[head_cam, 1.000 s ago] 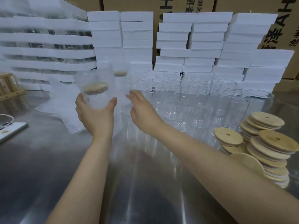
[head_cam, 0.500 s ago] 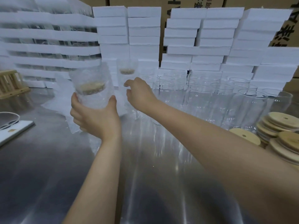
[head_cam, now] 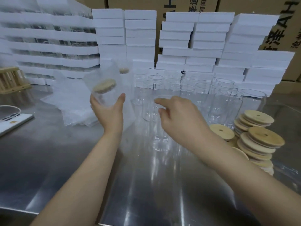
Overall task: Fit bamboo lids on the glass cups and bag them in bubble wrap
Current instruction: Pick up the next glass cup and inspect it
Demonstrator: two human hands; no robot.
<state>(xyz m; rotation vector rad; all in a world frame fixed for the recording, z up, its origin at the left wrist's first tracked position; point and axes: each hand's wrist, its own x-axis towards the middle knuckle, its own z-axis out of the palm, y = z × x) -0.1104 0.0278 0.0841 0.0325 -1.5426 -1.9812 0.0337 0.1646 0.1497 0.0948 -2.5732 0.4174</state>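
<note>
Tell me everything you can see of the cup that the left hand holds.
The wrapped cup is clear glass, closed with a round bamboo lid, and sits inside a cloudy bubble wrap bag. It is tilted, held above the steel table. Only the left hand touches it, gripping its lower part.

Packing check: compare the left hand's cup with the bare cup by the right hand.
The held cup is lidded, the bare cup open. The held cup is bubble-wrapped, the bare cup unwrapped. The held cup tilts in the left hand; the bare cup stands on the table. Both are glass.
</note>
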